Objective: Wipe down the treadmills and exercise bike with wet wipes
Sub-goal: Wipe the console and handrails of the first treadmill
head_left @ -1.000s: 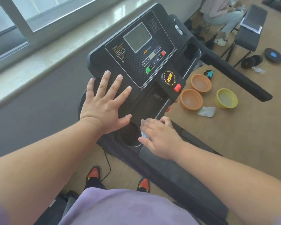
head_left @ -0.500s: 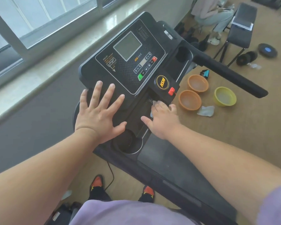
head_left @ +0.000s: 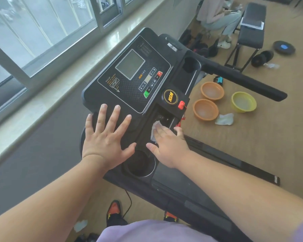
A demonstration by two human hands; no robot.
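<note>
Treadmill console (head_left: 129, 79) fills the middle of my view, black, with a grey screen and a cluster of small buttons whose labels I cannot read. My left hand (head_left: 106, 139) lies flat on the console's lower left corner, fingers straight and spread wide, holding nothing. My right hand (head_left: 168, 145) presses a white wet wipe (head_left: 155, 131) into the recessed tray just below the round yellow logo (head_left: 170, 98) and the red safety key (head_left: 181, 104); the fingers lie fairly straight over the wipe, and most of it is hidden under them, so only a crumpled edge shows. A cup holder (head_left: 141, 165) sits between my wrists, partly covered by them. On the floor to the right are two orange bowls (head_left: 205, 110) and a yellow bowl (head_left: 243, 102), with a used wipe (head_left: 224, 119) just beside them. A seated person at the top right is cut off by the frame edge.
</note>
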